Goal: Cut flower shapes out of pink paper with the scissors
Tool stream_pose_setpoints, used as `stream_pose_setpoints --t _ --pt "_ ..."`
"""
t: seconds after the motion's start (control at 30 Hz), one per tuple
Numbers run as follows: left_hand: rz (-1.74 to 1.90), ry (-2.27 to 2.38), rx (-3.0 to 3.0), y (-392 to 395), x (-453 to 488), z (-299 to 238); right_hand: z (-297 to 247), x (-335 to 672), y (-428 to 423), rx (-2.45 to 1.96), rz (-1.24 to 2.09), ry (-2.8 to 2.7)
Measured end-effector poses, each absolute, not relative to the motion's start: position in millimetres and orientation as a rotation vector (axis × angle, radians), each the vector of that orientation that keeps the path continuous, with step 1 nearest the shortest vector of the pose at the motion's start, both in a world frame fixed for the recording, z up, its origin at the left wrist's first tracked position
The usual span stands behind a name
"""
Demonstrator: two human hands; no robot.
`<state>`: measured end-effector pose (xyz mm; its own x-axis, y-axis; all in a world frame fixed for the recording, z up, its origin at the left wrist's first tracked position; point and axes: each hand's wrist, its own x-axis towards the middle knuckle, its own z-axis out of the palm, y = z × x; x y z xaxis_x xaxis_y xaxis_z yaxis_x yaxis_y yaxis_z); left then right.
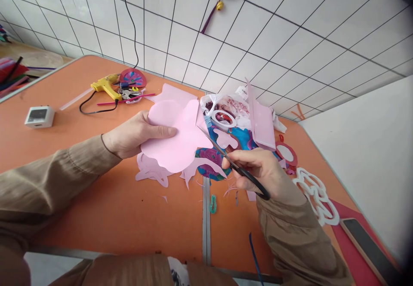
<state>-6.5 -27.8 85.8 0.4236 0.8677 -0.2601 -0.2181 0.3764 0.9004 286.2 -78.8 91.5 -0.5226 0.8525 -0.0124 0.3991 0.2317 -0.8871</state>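
A piece of pink paper (pixel 176 148) with a wavy, partly cut outline is pinched in my left hand (pixel 138 133), thumb on top and fingers underneath. My right hand (pixel 261 174) grips black-handled scissors (pixel 238 168). Their blades point up and left, with the tips at the paper's right edge beside a slit. A curved pink strip (pixel 206 163) hangs or lies just below that edge. Pink paper scraps (pixel 153 172) lie on the table beneath the sheet. Behind the scissors is a small pink cloud-shaped cutout (pixel 225 139) on blue patterned fabric (pixel 206 165).
On the orange table (pixel 112 217) are a yellow glue gun (pixel 108 87), a white cube-shaped device (pixel 40 117) and a teal clip (pixel 213 204). A folded pink sheet (pixel 263 122) stands near the tiled wall. White cutouts (pixel 318 195) and a phone (pixel 368 247) lie at right.
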Motion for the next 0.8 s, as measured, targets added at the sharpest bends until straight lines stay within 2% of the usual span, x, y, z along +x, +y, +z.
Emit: stream_pose_setpoints --t 0.8 --pt "0.778 0.804 0.876 -26.5 -7.4 85.6 88.2 288.2 -77.0 -1.132 1.233 -2.038"
